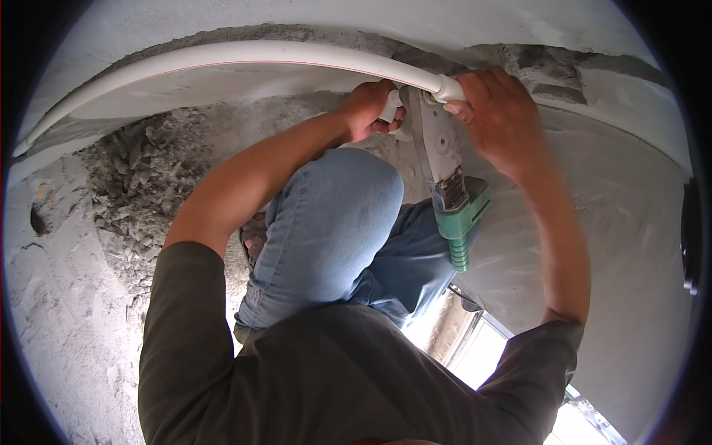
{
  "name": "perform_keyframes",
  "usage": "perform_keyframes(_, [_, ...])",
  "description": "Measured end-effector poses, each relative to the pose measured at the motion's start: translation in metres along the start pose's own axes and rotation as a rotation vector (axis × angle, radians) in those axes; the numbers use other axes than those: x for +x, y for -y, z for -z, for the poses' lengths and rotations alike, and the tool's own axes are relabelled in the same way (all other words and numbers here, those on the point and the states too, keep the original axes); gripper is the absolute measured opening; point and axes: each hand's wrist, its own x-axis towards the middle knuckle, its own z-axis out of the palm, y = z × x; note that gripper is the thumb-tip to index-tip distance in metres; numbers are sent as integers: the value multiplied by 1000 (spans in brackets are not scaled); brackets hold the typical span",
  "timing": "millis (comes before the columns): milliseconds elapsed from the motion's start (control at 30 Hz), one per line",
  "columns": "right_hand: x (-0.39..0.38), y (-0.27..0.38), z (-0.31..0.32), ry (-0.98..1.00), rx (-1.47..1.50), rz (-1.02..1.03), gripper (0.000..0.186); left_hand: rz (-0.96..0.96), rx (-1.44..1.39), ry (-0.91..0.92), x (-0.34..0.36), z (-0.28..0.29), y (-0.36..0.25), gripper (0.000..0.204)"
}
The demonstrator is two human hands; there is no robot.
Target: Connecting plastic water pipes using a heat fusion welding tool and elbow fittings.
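Note:
A long white plastic pipe (252, 52) with a thin red line arcs along the wall and ends in a thicker white fitting (449, 88) at the right. Around that end my right hand (498, 111) is closed, thumb below and fingers over the top. My left hand (371, 111) is closed on a small white plastic fitting (390, 106) just under the pipe. Between my hands stands a pipe welding iron with a flat grey heating plate (439, 133) and a green handle (461, 222) pointing down. The left fitting is close against the plate's upper end; whether they touch is hidden.
A rough groove (545, 70) is cut in the grey wall behind the pipe. Broken rubble (144, 174) lies at the left. My bent knee in blue jeans (334, 215) rises below my left forearm, beside the iron. Bright openings with a frame (482, 348) show at lower right.

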Motion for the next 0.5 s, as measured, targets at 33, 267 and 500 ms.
perform_keyframes(33, [4,-2,4,3,2,2,32,-10,2,21,0,0,0,27])
perform_keyframes(267, [13,-16,1,3,-38,166,36,-10,0,-15,-5,-12,-7,25])
perform_keyframes(500, [11,-12,-6,-1,-10,96,41,-22,27,-96,-8,-12,-8,26])
